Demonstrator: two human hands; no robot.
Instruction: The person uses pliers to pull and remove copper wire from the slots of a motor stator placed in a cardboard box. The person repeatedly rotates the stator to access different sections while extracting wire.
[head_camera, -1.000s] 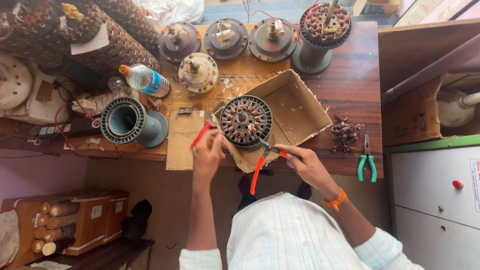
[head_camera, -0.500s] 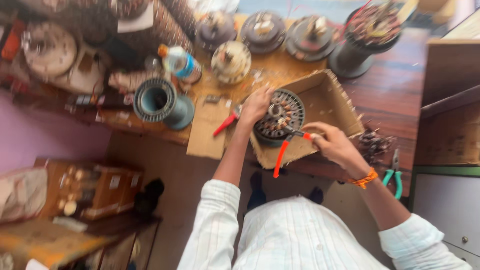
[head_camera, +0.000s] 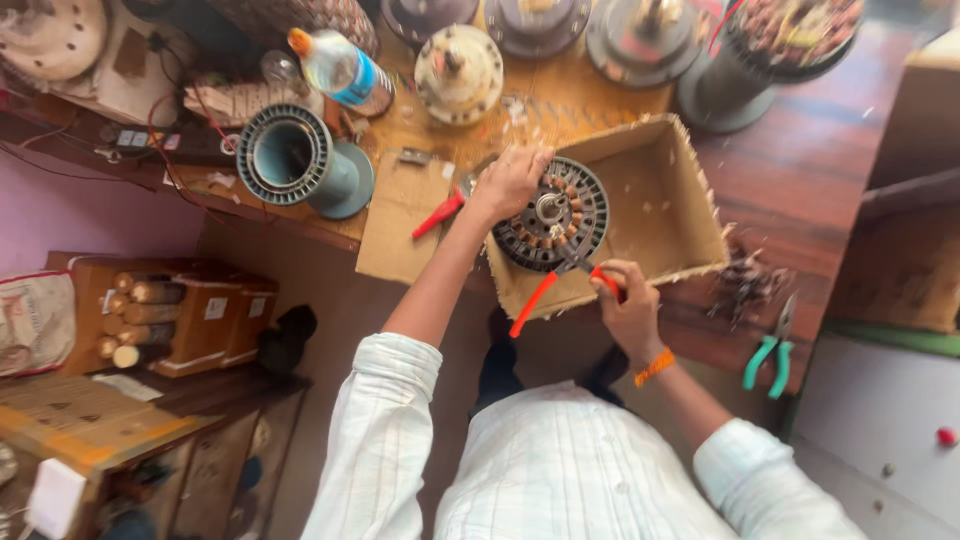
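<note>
At the far left of the frame, below the worktop, a wooden rack (head_camera: 170, 310) held short wooden rolls. On the brown wooden worktop (head_camera: 800, 170), upper left of centre, a grey-blue metal spool with a ribbed round rim (head_camera: 295, 160) lay on its side, and just above it a clear plastic bottle with an orange cap (head_camera: 340, 70) lay tilted. A cream round motor housing (head_camera: 458, 70) sat to the right of the bottle.

Your left hand (head_camera: 510, 182) rested on the upper left edge of the round dark motor stator with copper windings (head_camera: 550, 215), fingers curled down onto its rim; how firmly that grip closed I cannot tell. A red-handled tool (head_camera: 438, 213) lay just left of that hand on a flat piece of cardboard (head_camera: 400, 230).

The stator sat near the middle of the frame, at the left end of an open shallow cardboard box (head_camera: 660, 200), overlapping the box's torn left wall.

Your right hand (head_camera: 628, 305), lower and to the right of the stator, was clamped around the orange-red-handled pliers (head_camera: 560, 275), whose dark nose touched the stator's lower rim. An orange band (head_camera: 654, 367) circled that wrist.

Further right, a heap of dark wire scraps (head_camera: 745, 285) lay on the worktop, and green-handled pliers (head_camera: 772, 350) lay near its lower right edge.
</note>
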